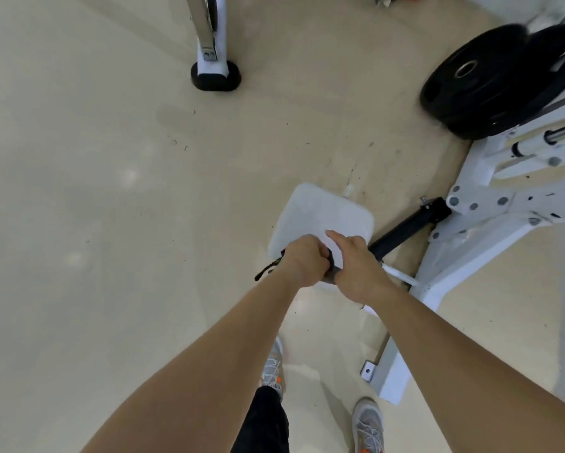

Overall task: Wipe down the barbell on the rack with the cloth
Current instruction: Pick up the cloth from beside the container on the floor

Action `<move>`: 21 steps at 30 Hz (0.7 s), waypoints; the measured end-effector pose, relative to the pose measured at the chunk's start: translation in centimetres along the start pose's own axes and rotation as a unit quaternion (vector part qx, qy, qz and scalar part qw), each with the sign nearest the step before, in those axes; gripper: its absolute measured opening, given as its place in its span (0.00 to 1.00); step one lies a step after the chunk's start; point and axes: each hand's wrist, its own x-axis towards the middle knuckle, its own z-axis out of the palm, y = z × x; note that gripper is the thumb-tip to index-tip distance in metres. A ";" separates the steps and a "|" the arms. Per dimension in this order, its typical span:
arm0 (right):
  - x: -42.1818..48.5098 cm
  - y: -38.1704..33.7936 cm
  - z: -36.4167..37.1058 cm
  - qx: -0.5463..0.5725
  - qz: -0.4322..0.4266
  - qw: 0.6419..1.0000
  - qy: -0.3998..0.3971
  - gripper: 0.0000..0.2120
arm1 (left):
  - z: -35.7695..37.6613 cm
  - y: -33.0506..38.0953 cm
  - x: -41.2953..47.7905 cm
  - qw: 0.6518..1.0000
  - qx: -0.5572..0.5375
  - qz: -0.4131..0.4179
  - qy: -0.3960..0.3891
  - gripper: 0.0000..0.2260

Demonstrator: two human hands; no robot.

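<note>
Mid-wipe, far from finished. Left hand [305,259] fisted, fingers clamped on the grey cloth [328,276]; right hand [359,266] fingers curled onto the barbell [405,228] (black, angling out from the white rack [490,204]). Most of its length apparently unwiped.

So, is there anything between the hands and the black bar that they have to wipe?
Nothing visible. The left hand and right hand are already at the near end of the black bar.
</note>
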 end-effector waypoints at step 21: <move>-47.0 1.4 -25.1 0.105 -0.089 0.969 0.207 0.12 | -0.5 36.9 -41.6 0.915 0.291 0.273 -0.067 0.15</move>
